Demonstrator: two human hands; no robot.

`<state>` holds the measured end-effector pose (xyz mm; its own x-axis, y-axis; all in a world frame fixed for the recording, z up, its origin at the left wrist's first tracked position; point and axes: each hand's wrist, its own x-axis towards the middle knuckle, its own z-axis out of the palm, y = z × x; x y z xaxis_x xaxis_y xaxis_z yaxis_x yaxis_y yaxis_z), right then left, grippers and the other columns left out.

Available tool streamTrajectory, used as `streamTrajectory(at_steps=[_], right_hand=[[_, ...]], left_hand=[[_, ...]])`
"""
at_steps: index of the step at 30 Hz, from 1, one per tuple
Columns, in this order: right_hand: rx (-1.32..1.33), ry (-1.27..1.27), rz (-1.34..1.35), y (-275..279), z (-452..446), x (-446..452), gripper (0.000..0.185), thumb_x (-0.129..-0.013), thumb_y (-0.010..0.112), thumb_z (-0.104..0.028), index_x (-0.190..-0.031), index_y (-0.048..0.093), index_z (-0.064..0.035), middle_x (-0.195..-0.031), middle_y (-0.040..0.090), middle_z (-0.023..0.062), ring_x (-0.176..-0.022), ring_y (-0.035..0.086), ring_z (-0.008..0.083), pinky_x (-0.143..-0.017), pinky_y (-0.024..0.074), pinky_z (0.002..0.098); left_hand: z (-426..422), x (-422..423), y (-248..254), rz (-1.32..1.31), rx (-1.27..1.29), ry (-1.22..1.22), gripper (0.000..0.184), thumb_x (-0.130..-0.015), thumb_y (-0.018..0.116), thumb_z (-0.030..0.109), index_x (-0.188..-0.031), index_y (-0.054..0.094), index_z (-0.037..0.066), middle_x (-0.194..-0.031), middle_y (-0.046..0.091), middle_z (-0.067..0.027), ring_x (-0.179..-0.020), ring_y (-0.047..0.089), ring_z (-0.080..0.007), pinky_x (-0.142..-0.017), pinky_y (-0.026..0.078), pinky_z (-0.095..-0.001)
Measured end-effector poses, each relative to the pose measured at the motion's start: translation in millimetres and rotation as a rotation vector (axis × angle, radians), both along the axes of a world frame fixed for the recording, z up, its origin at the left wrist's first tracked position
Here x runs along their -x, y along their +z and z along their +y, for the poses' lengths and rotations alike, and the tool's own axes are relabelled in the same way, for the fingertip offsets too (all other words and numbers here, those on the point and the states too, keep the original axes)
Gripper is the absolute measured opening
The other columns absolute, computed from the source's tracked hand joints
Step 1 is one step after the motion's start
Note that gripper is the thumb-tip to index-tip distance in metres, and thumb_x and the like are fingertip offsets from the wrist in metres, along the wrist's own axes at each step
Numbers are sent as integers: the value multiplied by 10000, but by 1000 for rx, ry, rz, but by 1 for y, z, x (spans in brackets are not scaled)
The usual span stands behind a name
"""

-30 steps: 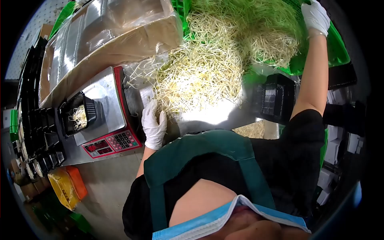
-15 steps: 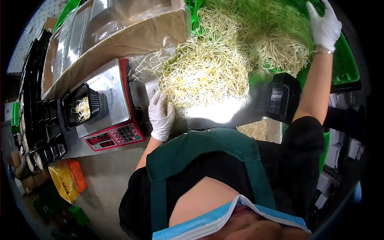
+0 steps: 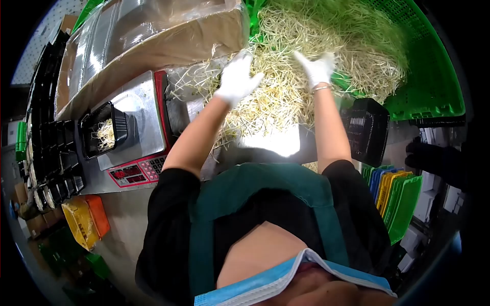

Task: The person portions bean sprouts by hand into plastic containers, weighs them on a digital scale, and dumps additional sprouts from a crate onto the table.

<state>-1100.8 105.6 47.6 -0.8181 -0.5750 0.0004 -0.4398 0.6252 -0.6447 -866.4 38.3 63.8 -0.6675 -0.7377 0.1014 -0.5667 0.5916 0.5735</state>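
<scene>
A large heap of bean sprouts (image 3: 278,94) spreads over the metal table and back into a tilted green crate (image 3: 431,66). My left hand (image 3: 239,79), in a white glove, lies at the heap's left side with thumb and fingers apart. At the right of the loose sprouts is my right hand (image 3: 317,69), also gloved, its thumb stretched away from the fingers. Both palms seem to face inward across the pile; whether the fingertips press into it I cannot tell. On the scale (image 3: 135,120) rests a black plastic tray (image 3: 104,131) holding some sprouts.
Behind the scale stands a plastic-lined cardboard box (image 3: 153,56). Stacked black trays (image 3: 366,130) sit right of the sprouts, and more stacks (image 3: 48,132) line the far left. Coloured crates (image 3: 390,194) are low on the right; a yellow-orange bin (image 3: 87,222) is at lower left.
My right hand has left the green crate's far edge and come down to the heap. My left hand has moved forward from the table's near side. The crate has shifted slightly.
</scene>
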Motion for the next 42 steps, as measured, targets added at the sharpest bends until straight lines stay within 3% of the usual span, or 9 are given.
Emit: streamTrajectory(at_steps=[6,7,11,15,20,27,32,38,42], right_hand=[[-93,167,294,-10,3,-28,1288,-636,758,-618,-1475,87,91,-1500,206,325,-1389,200,482,-1159,226,473],[-30,118,407,-15,5,-21,1182,-674,784,-473,-1477,120,85,-1435,341,326,-1289,388,451,-1077,350,497],[85,199,-501,46,26,9,697,-793,669,-37,-1417,362,14,-961,652,129,-694,622,150,-610,551,286],[421,802,-737,28,38,18,776,-758,800,-202,-1408,420,-13,-1420,487,130,-1305,456,225,-1103,351,354],[168,1015,138,-3,55,-40,913,-622,810,-527,-1370,501,-104,-1383,509,180,-1305,439,368,-1104,325,425],[196,1165,581,0,86,-89,822,-744,718,-431,-1426,410,-91,-1358,519,183,-1263,475,363,-1085,356,429],[82,879,-196,62,54,-67,636,-725,632,-133,-1346,510,-72,-1289,576,174,-1155,574,294,-1008,446,343],[114,975,250,18,95,-33,1064,-601,785,-630,-1437,408,-90,-1473,409,175,-1392,346,331,-1152,273,431],[-58,902,652,-4,113,-70,1089,-645,810,-471,-1483,271,-33,-1445,429,200,-1339,409,338,-1134,290,419]], left_hand=[[-32,68,1,-421,-71,-106,787,-809,668,452,-1421,405,32,-1369,499,-246,-1281,473,-334,-1108,311,-421],[-32,65,-1,-428,-73,-110,787,-809,668,452,-1421,405,32,-1369,499,-246,-1281,473,-334,-1108,311,-421],[-7,18,21,90,-337,-49,498,-866,657,245,-1297,548,22,-1258,595,-184,-1149,582,-260,-992,443,-356],[13,-36,21,174,-38,-199,706,-765,736,325,-1344,479,14,-1295,539,-218,-1176,547,-328,-1003,428,-397],[52,-61,5,-507,75,-218,1325,-517,812,555,-1522,120,41,-1499,288,-253,-1379,292,-411,-1143,151,-550],[44,-52,-35,-408,104,-99,881,-672,725,300,-1437,365,55,-1199,586,-188,-1162,543,-317,-1078,301,-468],[53,-61,-13,351,141,256,499,-693,729,282,-1143,642,84,-985,627,-156,-938,608,-332,-862,489,-396],[63,-120,-14,-123,174,277,682,-647,793,368,-1222,600,55,-1074,595,-198,-954,591,-351,-850,484,-440],[63,-96,-35,-64,472,212,767,-666,788,404,-1283,536,23,-1167,561,-203,-966,563,-364,-860,459,-446]])
